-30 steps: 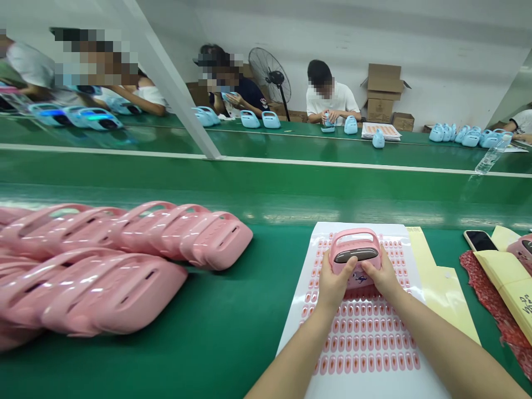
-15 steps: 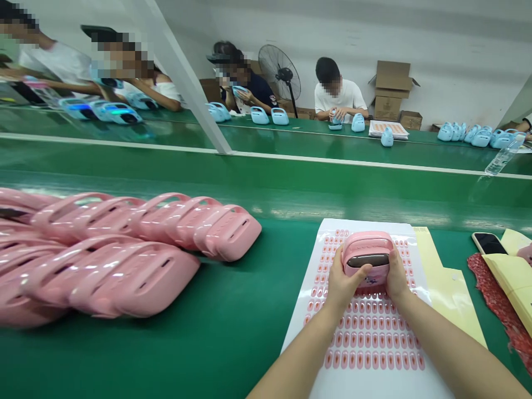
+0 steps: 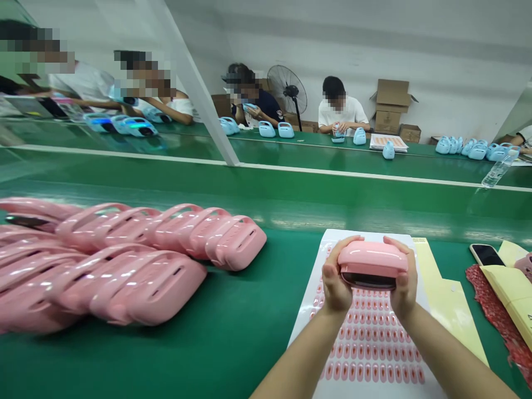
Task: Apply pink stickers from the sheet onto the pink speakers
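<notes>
Both of my hands hold a pink plastic device (image 3: 373, 256) with a carrying handle and a dark glossy panel; its kind is not plain. My left hand (image 3: 337, 280) clasps its left end, and my right hand (image 3: 404, 277) clasps the right end. Its rounded pink top faces up, with the dark panel low on the side towards me. Beneath it lies a white sheet of small pink oval stickers (image 3: 368, 352), partly covered by my hands and the device. To the left, rows of similar pink devices (image 3: 166, 285) lean against one another on the green surface (image 3: 233, 343).
Right of the stickers lie yellowish paper (image 3: 455, 310), a phone (image 3: 486, 255) and a red mat (image 3: 492, 305). A slanted white post (image 3: 195, 83) rises beyond the pink rows. Across the line, several people handle blue devices (image 3: 286, 130); a plastic bottle (image 3: 496, 172) lies at right.
My hands have tipped the pink device, so its top now faces me and the printed front is hidden. My grip has moved round to its two ends. The view has shifted slightly.
</notes>
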Motion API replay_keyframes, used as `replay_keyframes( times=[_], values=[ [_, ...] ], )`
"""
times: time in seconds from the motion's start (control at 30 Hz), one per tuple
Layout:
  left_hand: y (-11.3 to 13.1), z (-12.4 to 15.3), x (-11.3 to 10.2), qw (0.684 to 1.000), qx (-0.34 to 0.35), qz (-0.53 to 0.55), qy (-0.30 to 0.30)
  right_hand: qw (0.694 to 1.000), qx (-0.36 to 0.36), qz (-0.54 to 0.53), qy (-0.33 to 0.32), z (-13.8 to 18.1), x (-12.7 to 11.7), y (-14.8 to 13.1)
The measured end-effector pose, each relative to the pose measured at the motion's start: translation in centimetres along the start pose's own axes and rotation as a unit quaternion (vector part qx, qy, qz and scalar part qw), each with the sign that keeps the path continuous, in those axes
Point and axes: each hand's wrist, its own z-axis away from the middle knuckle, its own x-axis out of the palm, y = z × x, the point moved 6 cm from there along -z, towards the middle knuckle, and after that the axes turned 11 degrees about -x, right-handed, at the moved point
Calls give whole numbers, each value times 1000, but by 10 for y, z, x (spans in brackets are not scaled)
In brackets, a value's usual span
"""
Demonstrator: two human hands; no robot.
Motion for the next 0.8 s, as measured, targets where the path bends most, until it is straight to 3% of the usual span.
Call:
replay_keyframes(
  times=[0.13,0.27,0.47,0.63,0.8],
  values=[
    [47,-2,21,999,39,30,-20,999,-13,-29,27,-33,2,-30],
    [68,6,18,995,94,29,4,998,-12,-62,30,-40,11,-48],
    [76,18,16,982,186,-11,-14,991,-50,-105,58,-36,12,-54],
    [74,20,21,982,188,-11,-13,988,-92,-98,71,-39,4,-58],
    [73,15,21,983,180,-14,10,990,-87,-79,77,-41,5,-56]
  ],
)
